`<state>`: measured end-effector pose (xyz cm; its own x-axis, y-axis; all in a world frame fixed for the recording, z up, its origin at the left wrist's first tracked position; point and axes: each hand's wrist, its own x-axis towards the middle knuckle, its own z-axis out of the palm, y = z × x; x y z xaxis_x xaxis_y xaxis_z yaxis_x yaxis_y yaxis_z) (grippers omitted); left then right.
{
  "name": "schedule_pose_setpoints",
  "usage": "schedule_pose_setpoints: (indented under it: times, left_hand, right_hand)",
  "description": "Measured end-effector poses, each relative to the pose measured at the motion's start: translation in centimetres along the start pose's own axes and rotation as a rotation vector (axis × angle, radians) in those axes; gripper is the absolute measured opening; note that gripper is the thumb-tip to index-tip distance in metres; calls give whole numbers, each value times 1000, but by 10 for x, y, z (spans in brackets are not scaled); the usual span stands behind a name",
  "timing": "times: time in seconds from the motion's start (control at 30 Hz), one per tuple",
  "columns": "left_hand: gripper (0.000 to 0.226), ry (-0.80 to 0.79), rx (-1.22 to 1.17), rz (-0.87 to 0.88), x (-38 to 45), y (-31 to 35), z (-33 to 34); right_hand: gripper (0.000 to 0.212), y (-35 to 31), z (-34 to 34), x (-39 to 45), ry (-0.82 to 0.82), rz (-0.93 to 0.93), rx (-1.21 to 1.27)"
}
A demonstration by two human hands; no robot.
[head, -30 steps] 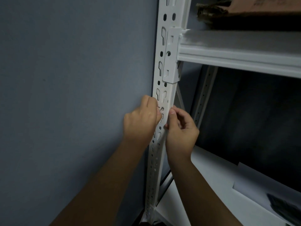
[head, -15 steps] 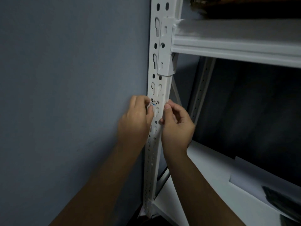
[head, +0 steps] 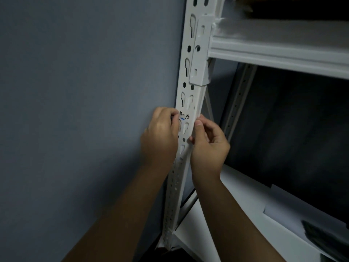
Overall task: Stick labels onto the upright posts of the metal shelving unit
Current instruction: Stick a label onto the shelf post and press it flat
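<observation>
A white perforated upright post point(head: 188, 95) of the metal shelving unit runs down the middle of the view. A small white label point(head: 186, 118) with handwritten marks and a blue line lies across the post's front face. My left hand point(head: 160, 137) is at the post's left edge, fingers curled, pinching the label's left end; something small and dark shows under its fingertips. My right hand point(head: 207, 142) is at the post's right edge, thumb pressed on the label's right end, fingers curled behind the post.
A grey-blue wall point(head: 85, 110) is close on the left. A white shelf beam point(head: 283, 55) hooks into the post above my hands. A lower white shelf point(head: 236, 214) carries a white sheet point(head: 302, 208) and a dark object point(head: 324, 237). A rear post point(head: 238, 103) stands behind.
Both hands have stayed at the label. My left fingers have drawn back toward the post's left edge, so more of the writing shows. The view has shifted slightly.
</observation>
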<state>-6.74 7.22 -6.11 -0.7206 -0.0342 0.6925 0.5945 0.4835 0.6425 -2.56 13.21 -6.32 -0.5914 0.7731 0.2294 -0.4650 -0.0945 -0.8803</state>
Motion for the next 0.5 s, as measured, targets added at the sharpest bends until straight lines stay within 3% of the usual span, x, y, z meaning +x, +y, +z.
schedule_pose_setpoints:
  times: [0.33,0.5]
  left_hand:
    - [15,0,30,-85,-1,12,6]
    - [9,-3,-31,-59,-5,9,6]
  right_hand:
    - [12,7,7,-4,44,-81,-24]
    - [15,3,1,1,25,-26,-26]
